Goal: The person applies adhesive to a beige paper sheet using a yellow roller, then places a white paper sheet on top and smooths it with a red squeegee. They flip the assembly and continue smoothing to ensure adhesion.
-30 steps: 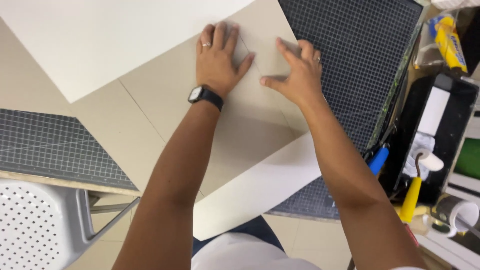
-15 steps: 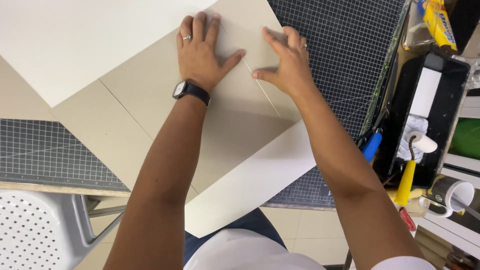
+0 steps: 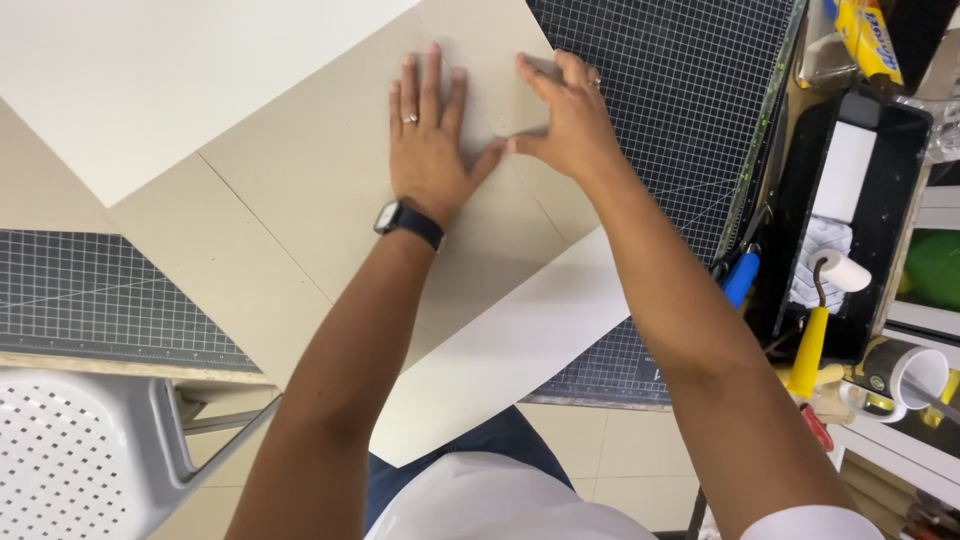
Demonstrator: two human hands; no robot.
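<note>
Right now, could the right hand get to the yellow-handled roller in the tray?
Probably yes. The right hand lies flat on the board, holding nothing, and the roller sits uncovered in the black tray on its own side, nothing between.

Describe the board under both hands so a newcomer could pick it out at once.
Start at the dark gridded cutting mat covering the table. On it lie several sheets; the board is the beige-grey one under the left hand and right hand. Its neighbours are white; it alone is dull tan, with thin scored lines.

Both hands, left hand [image 3: 428, 150] and right hand [image 3: 565, 115], lie flat on the cardboard sheet [image 3: 300, 220], which lies on the cutting mat [image 3: 680, 100]; the paint tray [image 3: 870, 220] sits right of it.
</note>
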